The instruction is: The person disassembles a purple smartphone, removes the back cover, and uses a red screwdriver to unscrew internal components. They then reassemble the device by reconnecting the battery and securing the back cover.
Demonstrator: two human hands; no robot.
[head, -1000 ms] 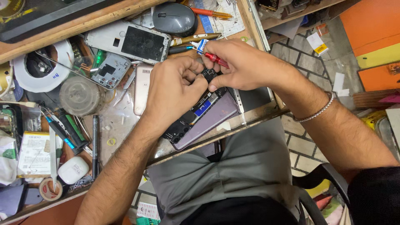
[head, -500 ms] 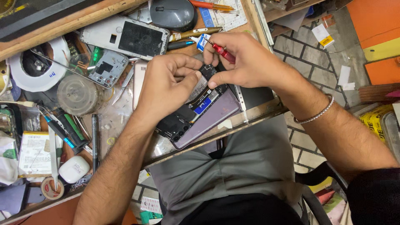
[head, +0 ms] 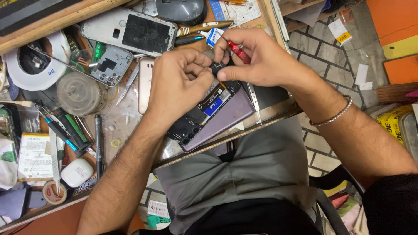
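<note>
An opened purple smartphone [head: 217, 114] lies back-up on the workbench, its black inner frame and blue-labelled parts exposed. My left hand [head: 176, 85] rests over the phone's upper part and pinches a small black part [head: 216, 68] with its fingertips. My right hand [head: 257, 58] meets it from the right, touching the same black part while holding a red-handled screwdriver [head: 237, 51] between its fingers. Both hands hover just above the phone's top end.
A white phone back cover [head: 130, 31], a small circuit frame [head: 108, 65], a grey mouse [head: 180, 9], a round lidded tub [head: 78, 92], tweezers [head: 254, 98], pens and screwdrivers [head: 65, 130], tape [head: 54, 192] and a white earbud case [head: 76, 172] crowd the bench. Its wooden edge [head: 270, 115] runs diagonally above my lap.
Both hands have drawn closer together over the phone's top end, and the small black part now sits pinched between them. The view shifted slightly downward.
</note>
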